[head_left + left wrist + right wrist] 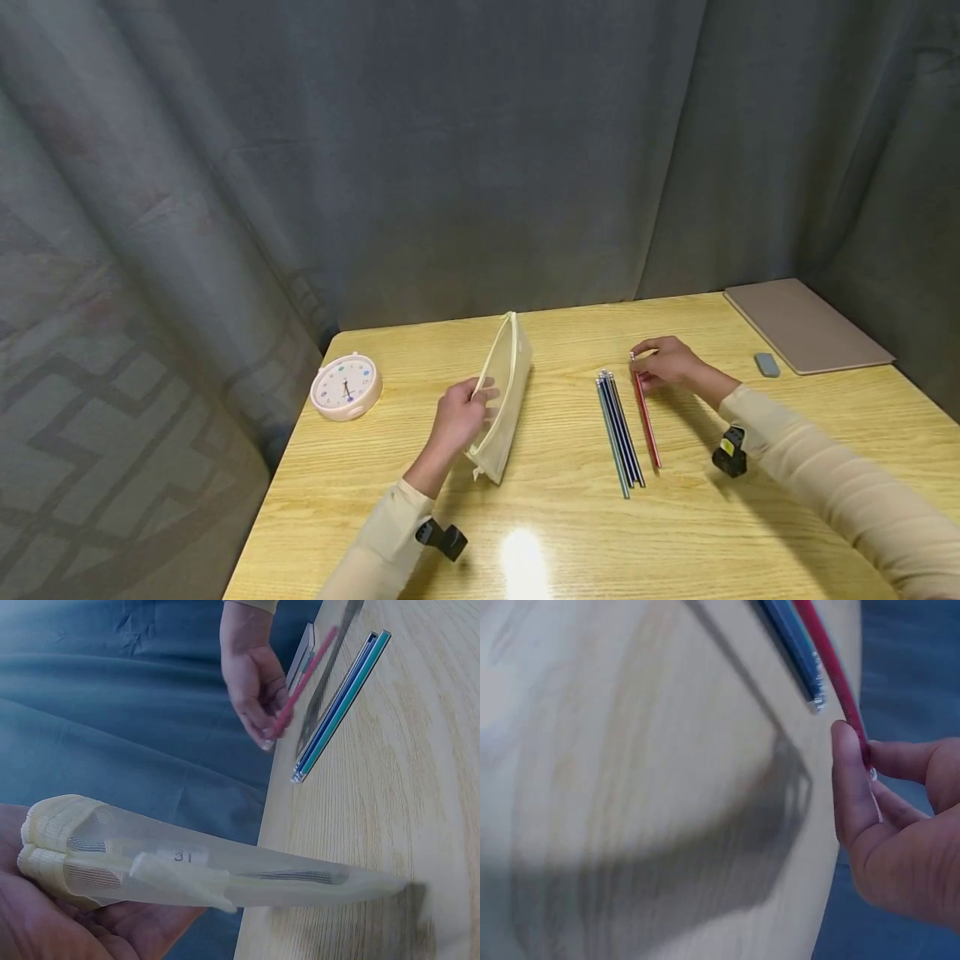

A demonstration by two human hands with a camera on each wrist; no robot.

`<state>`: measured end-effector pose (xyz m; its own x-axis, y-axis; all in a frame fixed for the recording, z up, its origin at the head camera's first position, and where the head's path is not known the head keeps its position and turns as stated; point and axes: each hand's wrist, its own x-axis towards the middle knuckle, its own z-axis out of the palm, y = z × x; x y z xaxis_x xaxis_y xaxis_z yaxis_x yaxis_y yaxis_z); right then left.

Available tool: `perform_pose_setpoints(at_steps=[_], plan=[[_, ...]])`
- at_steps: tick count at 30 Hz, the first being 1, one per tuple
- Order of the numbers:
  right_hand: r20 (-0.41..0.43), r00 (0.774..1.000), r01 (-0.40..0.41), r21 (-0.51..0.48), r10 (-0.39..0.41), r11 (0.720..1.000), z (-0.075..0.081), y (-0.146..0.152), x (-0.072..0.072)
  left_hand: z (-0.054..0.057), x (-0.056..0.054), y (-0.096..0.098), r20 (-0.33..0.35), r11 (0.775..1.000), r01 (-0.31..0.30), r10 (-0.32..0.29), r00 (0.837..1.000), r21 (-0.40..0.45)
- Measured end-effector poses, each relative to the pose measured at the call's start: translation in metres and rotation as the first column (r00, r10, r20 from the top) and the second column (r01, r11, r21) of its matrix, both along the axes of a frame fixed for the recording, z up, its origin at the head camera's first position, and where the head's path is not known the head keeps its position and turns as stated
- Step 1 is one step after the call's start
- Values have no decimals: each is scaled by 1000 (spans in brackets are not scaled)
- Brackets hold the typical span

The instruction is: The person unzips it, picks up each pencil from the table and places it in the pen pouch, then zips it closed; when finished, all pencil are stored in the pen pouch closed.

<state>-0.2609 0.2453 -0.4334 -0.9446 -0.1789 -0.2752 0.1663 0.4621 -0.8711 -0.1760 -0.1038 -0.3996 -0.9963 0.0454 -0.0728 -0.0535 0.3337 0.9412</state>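
Held by its side in my left hand (457, 417) is a pale yellow mesh zip pouch (513, 408). Its zip edge gapes, and the fingers show through the mesh in the head view. At right, my right hand (667, 363) pinches a red pencil (647, 425) near its upper end. The red pencil (831, 664) slants above the table in the right wrist view, its shadow apart from it. Between the hands lies a bundle of several dark blue and teal pencils (620, 433), side by side on the wood. Whether anything is inside the pouch, I cannot tell.
A round pink clock (347, 387) stands at the table's left. To the right, a small grey-blue eraser (767, 364) lies near a mauve notebook (810, 325). Dark curtains (480, 167) hang behind the wooden table (570, 533).
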Motion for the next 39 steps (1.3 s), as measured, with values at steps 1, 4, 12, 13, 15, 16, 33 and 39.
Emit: perform_pose_setpoints(at_steps=[1, 4, 12, 13, 15, 16, 33, 39], plan=[[0, 1000, 15, -17, -15, 1000, 2, 0, -1, 0, 0, 0, 0, 1000, -2, 2, 1000, 1], [-7, 997, 72, -77, -73, 994, 8, -3, -4, 0, 0, 0, -2, 1000, -3, 3, 1000, 5], [13, 990, 141, -302, -143, 943, 25, -18, -9, 1, 0, -1, 7, 1000, 5, -5, 1000, 6], [12, 990, 139, -324, -143, 936, 29, -21, -10, 2, 0, -1, 8, 1000, 4, -4, 1000, 10], [11, 991, 130, -365, -136, 922, 36, -26, -10, 2, 0, -2, 7, 1000, 7, -7, 1000, 17], [11, 991, 127, -387, -133, 913, 40, -30, -10, 2, 0, -2, 8, 1000, 8, -8, 1000, 21], [-10, 992, 94, -593, -123, 799, 90, -96, 4, 3, -2, 0, 14, 999, 12, -13, 1000, 35], [1, 993, 95, -610, -120, 787, 95, -112, 8, 3, -1, 2, 18, 1000, 11, -12, 1000, 29]])
